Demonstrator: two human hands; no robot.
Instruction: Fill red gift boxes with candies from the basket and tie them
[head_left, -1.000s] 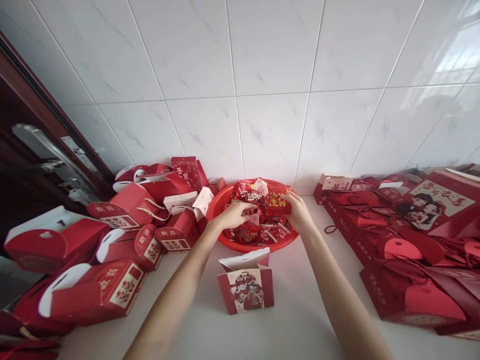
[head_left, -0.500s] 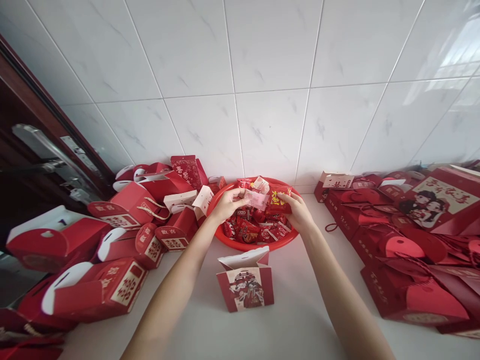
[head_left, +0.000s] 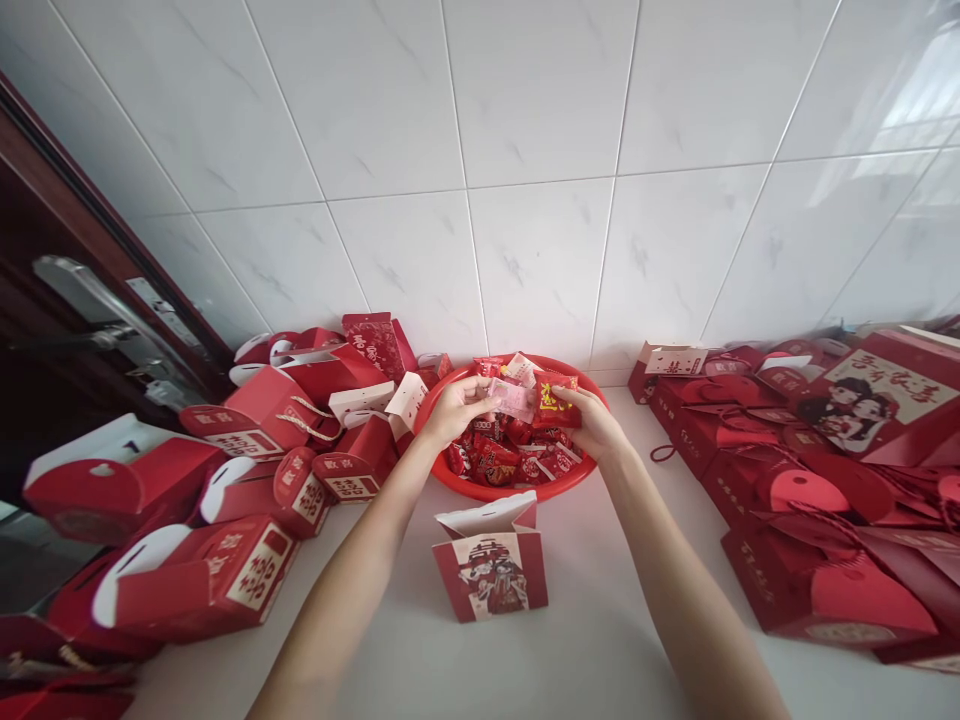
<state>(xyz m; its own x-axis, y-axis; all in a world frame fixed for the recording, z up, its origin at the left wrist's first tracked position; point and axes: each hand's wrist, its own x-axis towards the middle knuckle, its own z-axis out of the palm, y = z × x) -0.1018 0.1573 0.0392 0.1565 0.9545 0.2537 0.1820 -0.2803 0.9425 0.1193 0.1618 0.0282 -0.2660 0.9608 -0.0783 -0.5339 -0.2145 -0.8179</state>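
Observation:
My left hand (head_left: 457, 411) pinches a small pink candy packet (head_left: 513, 400) between thumb and fingers. A red packet with yellow lettering (head_left: 553, 400) is gripped by my right hand (head_left: 592, 422), close beside the pink one. Both hands hover over a red plastic basin (head_left: 487, 491) filled with red-wrapped sweets (head_left: 496, 462). In front of the basin stands a red and cream gift box (head_left: 491, 570), upright, its top open and a printed figure on its face.
Red gift boxes (head_left: 199, 585), many with open flaps, crowd the left of the white table (head_left: 577, 640). More boxes (head_left: 810, 500) are packed along the right. A tiled wall (head_left: 540, 260) rises behind, and a dark door with a metal handle (head_left: 105, 300) stands at far left.
Hardly anything differs. The red packet in my right hand has shifted slightly left, and the view has turned a little. Both hands keep their holds.

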